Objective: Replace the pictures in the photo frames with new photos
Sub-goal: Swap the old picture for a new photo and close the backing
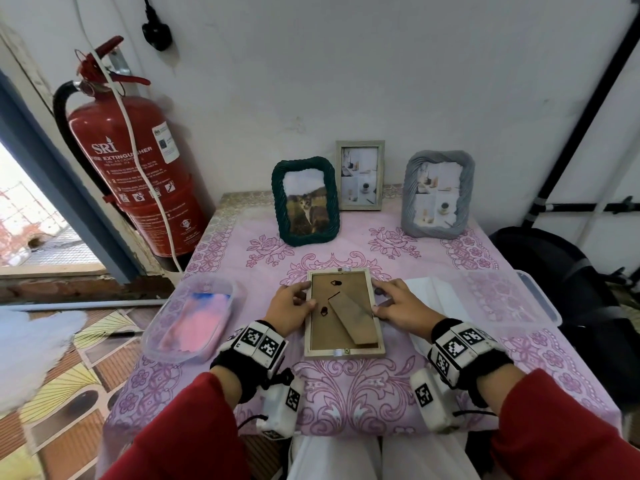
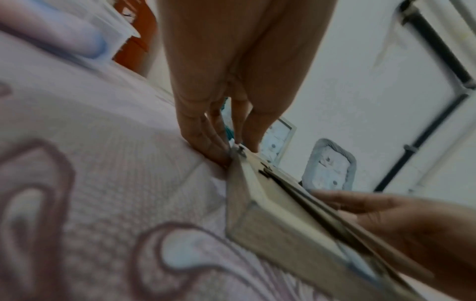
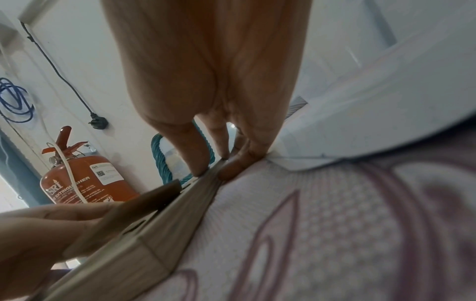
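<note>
While the frame lies face down on the table, left hand and right hand pinch its long edges. Light, rigid, probably glass-fronted; hold by edges.

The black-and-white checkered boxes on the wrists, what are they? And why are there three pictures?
Those boxes are little cameras strapped to a person's wrists; no robot here. The big picture comes from a camera on the person's head, looking down. The other two look along each hand from the wrist.

On the pink flowered tablecloth lies a pale wooden photo frame, face down, so you see its brown back and stand. The left hand holds its left edge and the right hand holds its right edge, thumbs on top.

Behind stand a dark green woven frame with a cat photo, a slim pale frame and a grey twisted frame. A clear plastic box with pink and blue inside sits left.
</note>
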Motion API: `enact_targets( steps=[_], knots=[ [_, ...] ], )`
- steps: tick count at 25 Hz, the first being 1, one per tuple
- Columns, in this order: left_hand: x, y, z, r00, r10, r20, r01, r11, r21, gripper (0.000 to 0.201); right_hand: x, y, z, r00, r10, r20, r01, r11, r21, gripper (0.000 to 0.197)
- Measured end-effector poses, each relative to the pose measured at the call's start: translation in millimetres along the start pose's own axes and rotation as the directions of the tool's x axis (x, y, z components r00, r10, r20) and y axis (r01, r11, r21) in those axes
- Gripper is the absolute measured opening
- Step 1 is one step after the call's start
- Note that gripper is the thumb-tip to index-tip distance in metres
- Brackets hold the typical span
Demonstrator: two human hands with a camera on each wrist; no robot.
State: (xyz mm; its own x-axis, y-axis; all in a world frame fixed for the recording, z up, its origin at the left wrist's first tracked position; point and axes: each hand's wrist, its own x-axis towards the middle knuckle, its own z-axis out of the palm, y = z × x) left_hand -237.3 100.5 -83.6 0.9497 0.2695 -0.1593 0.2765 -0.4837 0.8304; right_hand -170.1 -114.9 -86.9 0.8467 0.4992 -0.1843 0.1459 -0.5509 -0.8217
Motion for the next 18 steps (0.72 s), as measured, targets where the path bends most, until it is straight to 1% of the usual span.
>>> enact_targets(
  steps=[2,4,7,11,15,18],
  knots=[
    [2.5,-5.0,-6.8,0.996,-0.008,0.094,0.021,0.991,-0.133,0.050,-1.6,0.2,-1.0,1.000,-0.010,0.008,0.010,1.000,0.004,0.059],
    [3.2,-10.7,-11.9,0.989,-0.014,0.147,0.040,0.983,-0.178,0.054,-3.1,-0.5,-0.8,1.000,-0.017,0.006,0.017,1.000,0.009,0.059],
    [2.6,-14.3,-13.9,0.990,0.005,0.141,0.022,0.982,-0.187,0.056,-3.3,-3.1,2.1,1.000,-0.007,-0.025,0.007,1.000,-0.001,0.061],
    [2.7,-12.9,-13.3,0.990,0.025,0.136,0.001,0.981,-0.192,0.055,1.0,-8.8,2.3,0.997,0.050,-0.060,-0.048,0.998,0.037,0.060],
    [7.6,-8.4,-13.9,0.990,0.008,0.144,0.016,0.986,-0.164,0.050,6.2,-10.0,-0.3,0.995,0.077,-0.070,-0.073,0.996,0.060,0.061],
    [10.1,-5.8,-13.7,0.988,-0.015,0.153,0.044,0.981,-0.188,0.046,8.6,-5.9,-1.3,0.992,0.085,-0.095,-0.078,0.995,0.066,0.061]
  ],
)
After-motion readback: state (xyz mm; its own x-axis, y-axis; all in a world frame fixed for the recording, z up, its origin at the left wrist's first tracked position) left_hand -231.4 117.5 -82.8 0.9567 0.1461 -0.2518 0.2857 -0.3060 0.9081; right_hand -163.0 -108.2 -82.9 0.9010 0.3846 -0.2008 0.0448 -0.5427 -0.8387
